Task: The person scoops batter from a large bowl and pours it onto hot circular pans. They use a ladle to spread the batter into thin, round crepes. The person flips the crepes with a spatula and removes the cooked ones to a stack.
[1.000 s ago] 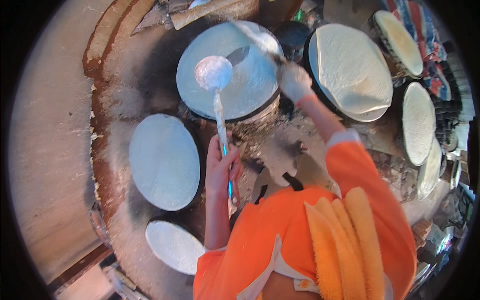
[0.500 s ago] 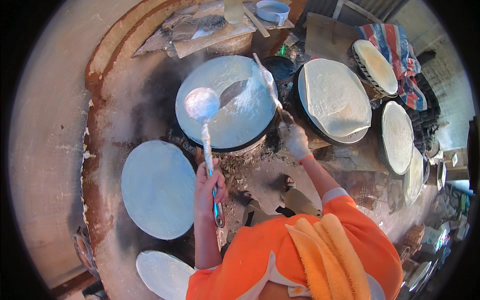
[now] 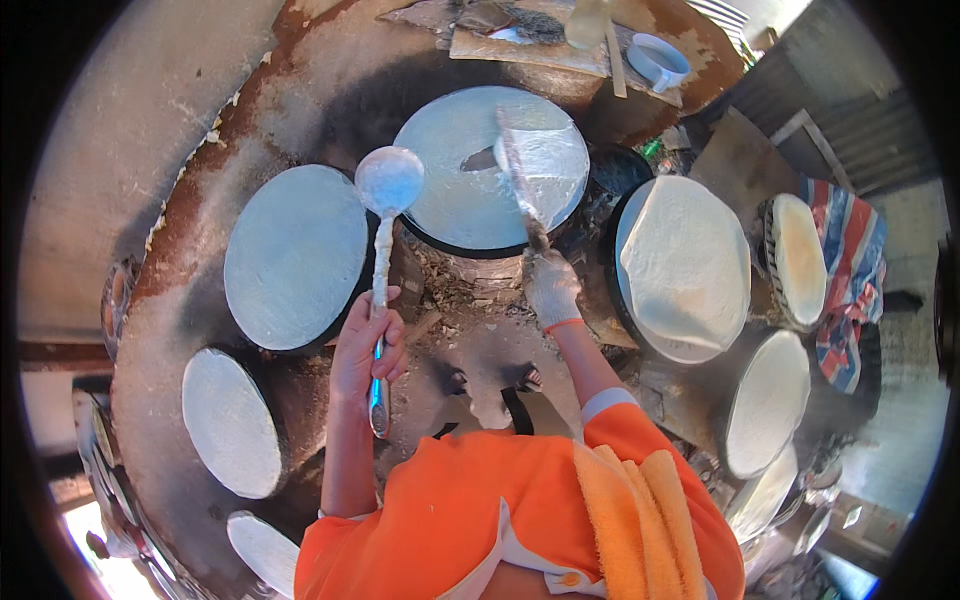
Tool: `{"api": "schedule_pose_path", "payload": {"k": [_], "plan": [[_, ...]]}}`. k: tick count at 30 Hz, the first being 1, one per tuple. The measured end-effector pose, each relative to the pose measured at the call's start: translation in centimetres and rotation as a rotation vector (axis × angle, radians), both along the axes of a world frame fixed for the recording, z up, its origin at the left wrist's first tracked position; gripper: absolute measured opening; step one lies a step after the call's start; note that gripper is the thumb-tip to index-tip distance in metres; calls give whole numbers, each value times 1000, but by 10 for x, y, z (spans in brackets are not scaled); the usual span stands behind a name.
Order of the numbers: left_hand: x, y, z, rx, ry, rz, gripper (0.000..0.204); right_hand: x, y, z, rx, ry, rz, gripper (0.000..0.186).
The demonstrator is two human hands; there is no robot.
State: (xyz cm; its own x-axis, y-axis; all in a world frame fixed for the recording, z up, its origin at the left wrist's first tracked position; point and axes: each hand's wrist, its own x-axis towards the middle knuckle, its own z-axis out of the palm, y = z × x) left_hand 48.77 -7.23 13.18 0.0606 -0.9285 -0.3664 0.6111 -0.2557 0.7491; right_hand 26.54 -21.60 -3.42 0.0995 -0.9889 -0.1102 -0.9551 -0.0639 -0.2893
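Observation:
My left hand point(image 3: 368, 348) is wrapped round the handle of a ladle point(image 3: 390, 182), whose round, batter-coated bowl points up near the left edge of the front griddle. In a pale work glove, my right hand point(image 3: 552, 288) grips a long flat scraper point(image 3: 519, 182) caked in white. Its blade lies over the right half of the front griddle point(image 3: 470, 250). A thin white batter sheet point(image 3: 435, 170) covers that griddle, except for a small dark bare patch just left of the blade.
To the left stand griddles with white rounds point(image 3: 296, 257), point(image 3: 232, 422). On the right, a griddle holds a folded-edged flatbread point(image 3: 690, 265), with more rounds point(image 3: 768, 405) beyond. A dark pot point(image 3: 617, 170) sits by the front griddle; a white cup point(image 3: 658, 62) stands on the back ledge.
The scraper has swept from the front griddle's right edge inward across the batter, and the bare patch has shrunk. My view has turned left. The ladle is still held up.

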Motion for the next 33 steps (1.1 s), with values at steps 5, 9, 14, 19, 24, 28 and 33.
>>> {"api": "schedule_pose_path", "payload": {"k": [5, 9, 14, 19, 24, 28, 33], "plan": [[12, 12, -5, -65, 64, -51, 24, -19, 11, 38, 82, 6, -18, 31], [12, 11, -5, -58, 73, -48, 24, -34, -2, 36, -64, -180, -40, 26], [21, 10, -17, -49, 104, -64, 24, -12, 2, -32, -71, -372, 76, 32], [15, -1, -25, 17, 73, -74, 22, -27, 23, -46, -122, -801, -134, 34], [2, -70, -19, 132, -64, -126, 17, -17, -5, -31, 31, -923, -18, 32], [18, -159, -54, 95, -142, -201, 20, -23, 4, -27, 97, -735, 85, 30], [7, -193, -45, 109, -339, -145, 16, -78, 38, -34, -110, -563, 249, 23]]}}
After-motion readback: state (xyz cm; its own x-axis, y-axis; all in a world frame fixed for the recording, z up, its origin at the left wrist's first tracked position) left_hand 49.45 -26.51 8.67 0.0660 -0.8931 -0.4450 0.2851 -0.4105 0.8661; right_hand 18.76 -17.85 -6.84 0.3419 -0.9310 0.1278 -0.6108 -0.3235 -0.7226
